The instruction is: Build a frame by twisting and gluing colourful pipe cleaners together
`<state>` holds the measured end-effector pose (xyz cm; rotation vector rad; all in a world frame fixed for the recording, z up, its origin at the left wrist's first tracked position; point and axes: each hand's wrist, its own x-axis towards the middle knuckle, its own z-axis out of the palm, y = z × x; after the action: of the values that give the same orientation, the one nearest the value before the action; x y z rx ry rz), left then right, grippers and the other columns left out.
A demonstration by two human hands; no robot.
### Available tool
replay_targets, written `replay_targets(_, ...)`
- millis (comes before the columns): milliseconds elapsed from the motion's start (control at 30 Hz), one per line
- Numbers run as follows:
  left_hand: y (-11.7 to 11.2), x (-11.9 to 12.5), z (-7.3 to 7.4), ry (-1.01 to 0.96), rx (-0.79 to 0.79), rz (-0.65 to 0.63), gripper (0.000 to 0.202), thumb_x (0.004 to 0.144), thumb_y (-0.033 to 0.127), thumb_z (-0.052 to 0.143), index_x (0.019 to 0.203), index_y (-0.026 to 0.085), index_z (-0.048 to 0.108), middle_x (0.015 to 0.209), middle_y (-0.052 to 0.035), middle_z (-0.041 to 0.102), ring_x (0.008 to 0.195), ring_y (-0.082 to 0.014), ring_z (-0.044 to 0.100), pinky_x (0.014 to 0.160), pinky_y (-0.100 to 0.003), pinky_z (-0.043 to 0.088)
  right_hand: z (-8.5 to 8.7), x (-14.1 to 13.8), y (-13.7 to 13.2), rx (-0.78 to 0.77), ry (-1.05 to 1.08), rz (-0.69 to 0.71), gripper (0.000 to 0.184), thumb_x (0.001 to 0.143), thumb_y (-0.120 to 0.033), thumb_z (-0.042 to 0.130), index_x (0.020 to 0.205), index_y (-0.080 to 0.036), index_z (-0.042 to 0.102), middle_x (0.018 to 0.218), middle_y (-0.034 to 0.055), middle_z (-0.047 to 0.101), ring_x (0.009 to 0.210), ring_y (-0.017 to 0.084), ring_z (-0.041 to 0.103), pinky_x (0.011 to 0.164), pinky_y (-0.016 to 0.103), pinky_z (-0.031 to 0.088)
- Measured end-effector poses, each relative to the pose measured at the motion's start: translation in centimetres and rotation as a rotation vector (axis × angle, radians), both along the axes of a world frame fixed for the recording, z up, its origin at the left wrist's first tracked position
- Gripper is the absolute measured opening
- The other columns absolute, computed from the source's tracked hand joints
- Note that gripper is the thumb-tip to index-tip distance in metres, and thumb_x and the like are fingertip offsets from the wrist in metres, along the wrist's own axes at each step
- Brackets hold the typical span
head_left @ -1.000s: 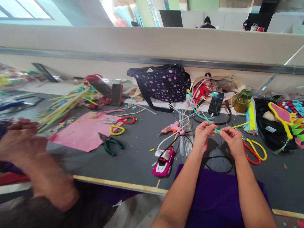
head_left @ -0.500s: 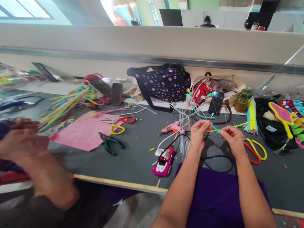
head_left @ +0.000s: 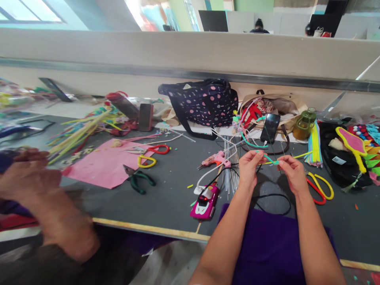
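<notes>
My left hand [head_left: 248, 166] and my right hand [head_left: 293, 171] are raised over the grey table [head_left: 169, 198], fingers pinched. Between them runs a short teal pipe cleaner [head_left: 270, 160] on a thin wire; each hand pinches one end. A longer teal and pink strand [head_left: 247, 140] trails up and left from my left hand. A pink glue gun [head_left: 214, 160] lies to the left of my left hand. Red and yellow scissors [head_left: 319, 187] lie just right of my right hand.
A co-worker's blurred hand [head_left: 28, 178] and arm fill the left foreground. On the table: pink paper [head_left: 101, 166], green pliers [head_left: 137, 180], scissors [head_left: 151, 155], a magenta toy car [head_left: 205, 201], a dotted bag [head_left: 204, 103], a phone [head_left: 270, 128], craft pieces [head_left: 356, 148] at right.
My hands have drawn slightly closer together and the teal piece between them has shifted a little. The co-worker's hand at left has barely moved.
</notes>
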<state>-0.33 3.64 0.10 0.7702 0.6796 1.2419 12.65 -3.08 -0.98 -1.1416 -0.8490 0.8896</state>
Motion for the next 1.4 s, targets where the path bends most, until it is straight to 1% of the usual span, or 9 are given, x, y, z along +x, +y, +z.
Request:
replay_targets(100, 0.05, 0.00, -0.04, -0.009, -0.021, 0.002, 0.026, 0.059, 0.032, 0.083, 0.072, 0.014, 0.070, 0.069, -0.0035, 0.070, 0.057, -0.0101, 0.062, 0.062, -0.022, 0.050, 0.01, -0.05, 0.01, -0.029, 0.004, 0.033, 0.022, 0.068, -0.036, 0.077, 0.083, -0.021, 0.070, 0.072, -0.0012, 0.063, 0.064, 0.012, 0.052, 0.063, 0.025, 0.042)
replay_targets(200, 0.06, 0.01, -0.03, -0.013, -0.028, -0.003, 0.026, 0.058, 0.032, 0.084, 0.071, 0.013, 0.070, 0.069, -0.0035, 0.070, 0.057, -0.0106, 0.063, 0.063, -0.024, 0.051, -0.07, -0.23, 0.04, -0.059, -0.030, 0.040, 0.024, 0.066, -0.037, 0.079, 0.082, -0.021, 0.070, 0.073, -0.0010, 0.063, 0.065, 0.013, 0.053, 0.064, 0.026, 0.043)
replay_targets(400, -0.14, 0.17, 0.04, -0.005, -0.027, -0.008, 0.026, 0.058, 0.032, 0.084, 0.069, 0.013, 0.070, 0.068, -0.0032, 0.070, 0.056, -0.0109, 0.062, 0.062, -0.024, 0.050, -0.34, -0.18, 0.06, -0.060, -0.109, 0.004, 0.020, 0.069, -0.038, 0.075, 0.075, -0.020, 0.067, 0.066, -0.0025, 0.060, 0.060, 0.011, 0.049, 0.059, 0.024, 0.038)
replay_targets(667, -0.28, 0.38, -0.19, 0.024, 0.005, 0.028, 0.022, 0.059, 0.030, 0.083, 0.070, 0.014, 0.071, 0.065, -0.0018, 0.068, 0.055, -0.0101, 0.061, 0.061, -0.023, 0.049, -0.49, 0.32, 0.10, -0.059, -0.144, -0.027, 0.019, 0.070, -0.036, 0.073, 0.074, -0.019, 0.065, 0.064, -0.0030, 0.058, 0.057, 0.011, 0.046, 0.056, 0.024, 0.034)
replay_targets(967, -0.11, 0.10, -0.03, 0.053, -0.001, -0.011, 0.022, 0.061, 0.032, 0.082, 0.069, 0.015, 0.070, 0.068, -0.0031, 0.070, 0.057, -0.0104, 0.062, 0.062, -0.023, 0.050, -0.43, 0.25, 0.09, -0.060, -0.200, 0.003, 0.020, 0.073, -0.038, 0.070, 0.073, -0.019, 0.064, 0.063, -0.0034, 0.054, 0.056, 0.011, 0.044, 0.055, 0.024, 0.032)
replay_targets(1100, 0.02, 0.08, 0.04, 0.054, -0.021, -0.038, 0.023, 0.060, 0.032, 0.082, 0.067, 0.014, 0.069, 0.069, -0.0037, 0.071, 0.057, -0.0104, 0.062, 0.061, -0.022, 0.050, -0.44, 0.28, 0.13, -0.061, -0.191, 0.006, 0.021, 0.073, -0.039, 0.070, 0.073, -0.019, 0.063, 0.065, -0.0029, 0.056, 0.058, 0.011, 0.045, 0.057, 0.024, 0.033)
replay_targets(1267, 0.05, 0.07, 0.04, 0.057, -0.020, -0.033, 0.023, 0.060, 0.032, 0.082, 0.067, 0.014, 0.069, 0.069, -0.0035, 0.070, 0.058, -0.0100, 0.062, 0.060, -0.021, 0.050, -0.28, 0.19, 0.06, -0.047, -0.185, -0.001, 0.020, 0.073, -0.039, 0.070, 0.075, -0.020, 0.064, 0.067, -0.0020, 0.058, 0.061, 0.012, 0.048, 0.059, 0.025, 0.036)
replay_targets(1400, 0.01, 0.02, 0.08, 0.054, -0.010, -0.022, 0.023, 0.062, 0.033, 0.082, 0.071, 0.015, 0.071, 0.070, -0.0034, 0.070, 0.059, -0.0097, 0.062, 0.061, -0.021, 0.050, -0.22, 0.05, 0.03, -0.031, -0.200, -0.017, 0.021, 0.074, -0.040, 0.070, 0.074, -0.020, 0.064, 0.067, -0.0015, 0.059, 0.062, 0.013, 0.049, 0.059, 0.025, 0.037)
